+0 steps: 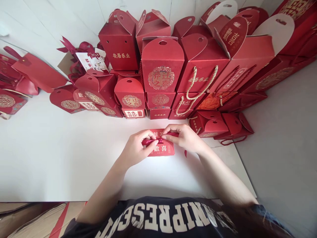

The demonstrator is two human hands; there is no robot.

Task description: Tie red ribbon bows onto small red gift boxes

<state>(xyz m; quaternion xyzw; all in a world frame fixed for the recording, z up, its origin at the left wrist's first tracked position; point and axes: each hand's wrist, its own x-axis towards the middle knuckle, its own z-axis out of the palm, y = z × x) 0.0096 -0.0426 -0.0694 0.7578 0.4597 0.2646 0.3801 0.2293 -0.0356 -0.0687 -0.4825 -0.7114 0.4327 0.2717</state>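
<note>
A small red box (162, 151) with gold and white characters lies on the white table, between my hands. Across its top runs a dark red ribbon (160, 140), gathered at the middle. My left hand (140, 145) pinches the ribbon's left part between thumb and fingers. On the other side, my right hand (182, 137) pinches the ribbon's right part, its fingertips close to those of my left hand. One ribbon tail hangs below my right hand. My hands cover parts of the box.
Stacked red gift boxes (162, 66) stand along the back of the white table (61, 158). Two small boxes (210, 124) sit right of my right hand. More red boxes and bags (37, 71) are at the far left. Cardboard (32, 219) lies below the front edge.
</note>
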